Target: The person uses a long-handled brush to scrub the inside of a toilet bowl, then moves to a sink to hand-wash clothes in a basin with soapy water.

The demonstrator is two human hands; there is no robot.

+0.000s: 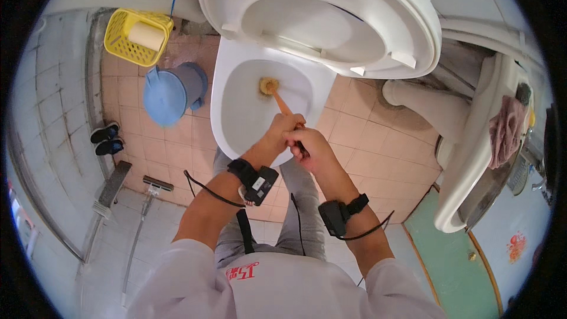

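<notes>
A: What's in the hands?

B: Both on a toilet brush [282,104]. Left hand [283,130] wrapped round the orange handle; right hand [309,146] closed on the handle's near end, just behind & touching the left. Both fists tight, no gap showing.

A: Which way does it point?

B: Long axis runs from the hands up & slightly left in the view, away from the person's body. Bristle head is the far end, well ahead of the left hand, down inside the toilet bowl [236,112], against the yellow-stained bottom. Handle tilts downward into the bowl; mid-section visible between head & left knuckles, rest hidden in the grip.

A: Around the hands?

B: Seat and lid [378,29] raised, far beyond the hands. Black wrist devices on both forearms w/ cables trailing back toward the person. Person in white top, grey trousers, standing close to the bowl's front rim.

A: Further off?

B: Left of the left hand: blue bin [168,91] w/ lid, beyond it a yellow basket [121,44] holding a paper roll. Farther left, a pair of dark slippers [106,139] on tan tiles. Right of the right hand: white pedestal basin [472,159], pink cloth [508,130] draped on its edge.
</notes>
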